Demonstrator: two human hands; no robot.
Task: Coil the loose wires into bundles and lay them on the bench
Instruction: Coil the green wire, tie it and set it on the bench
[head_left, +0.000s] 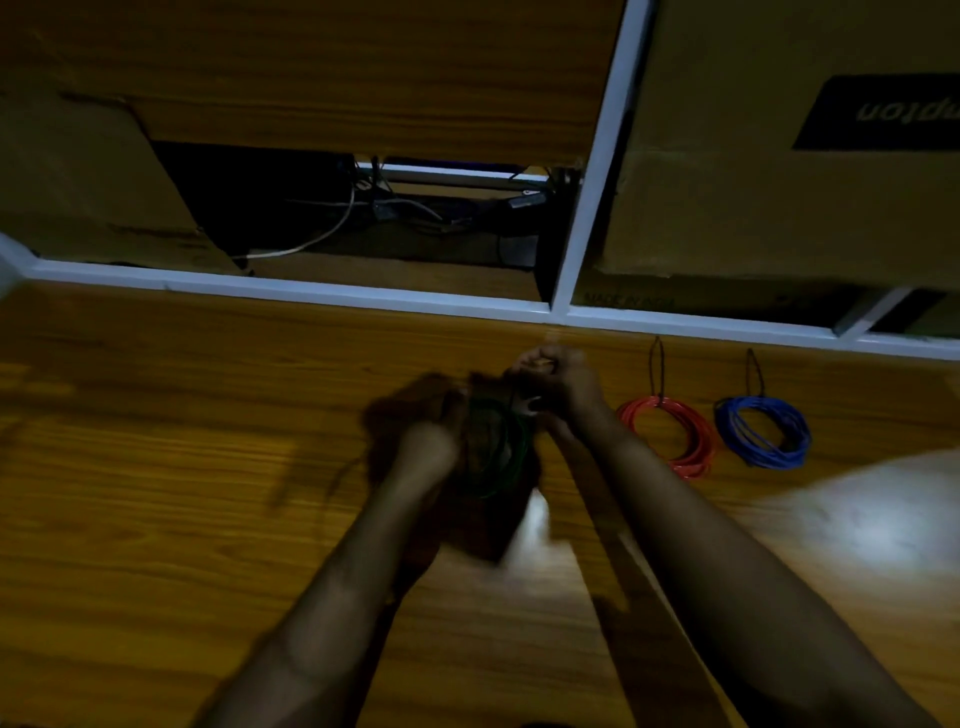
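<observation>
A green wire coil (511, 452) hangs between my two hands above the wooden bench (182, 467). My left hand (434, 441) grips the coil's left side. My right hand (558, 382) is curled at the coil's top and pinches a thin dark tie there. The picture is dim and blurred, so the fingers are hard to make out. To the right, a red wire coil (670, 434) and a blue wire coil (763, 431) lie flat on the bench, each bound with a black tie that points toward the far edge.
A white frame rail (311, 293) runs along the bench's far edge, with a white upright (597, 171) rising from it. Behind it are cardboard boxes (779, 208) and a dark gap with loose cables (332, 228). A bright light patch (872, 525) lies on the bench at right.
</observation>
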